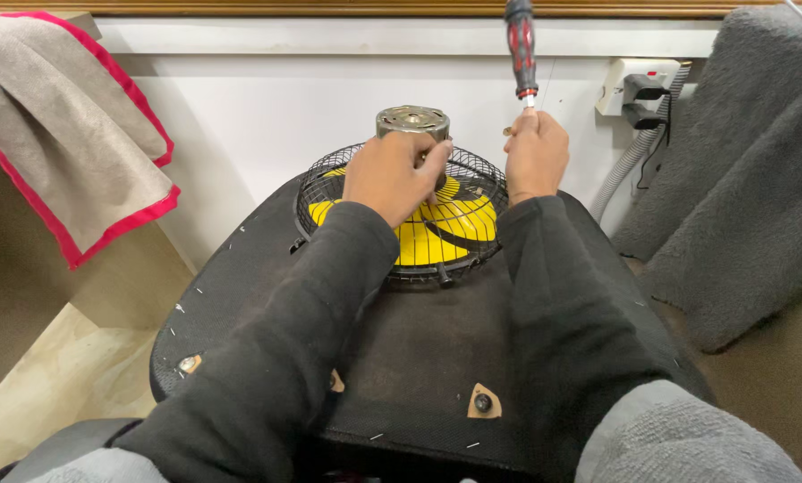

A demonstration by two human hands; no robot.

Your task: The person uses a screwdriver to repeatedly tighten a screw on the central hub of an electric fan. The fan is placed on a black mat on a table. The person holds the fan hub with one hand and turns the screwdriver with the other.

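Observation:
A small fan with a black wire cage (334, 179) and yellow blades (454, 228) lies face down on a black padded surface (419, 349). Its round metal motor (411, 122) sticks up at the back. My left hand (392, 174) rests on the cage and grips just below the motor. My right hand (535, 152) is closed near the cage's right rim around the shaft of a red and black screwdriver (521, 45), whose handle points straight up, and seems to pinch a small screw as well.
A beige cloth with red trim (70, 134) hangs at the left. A grey fleece blanket (741, 179) lies at the right. A wall socket with a black plug (638, 89) and a grey ribbed hose (629, 165) sit on the white wall behind.

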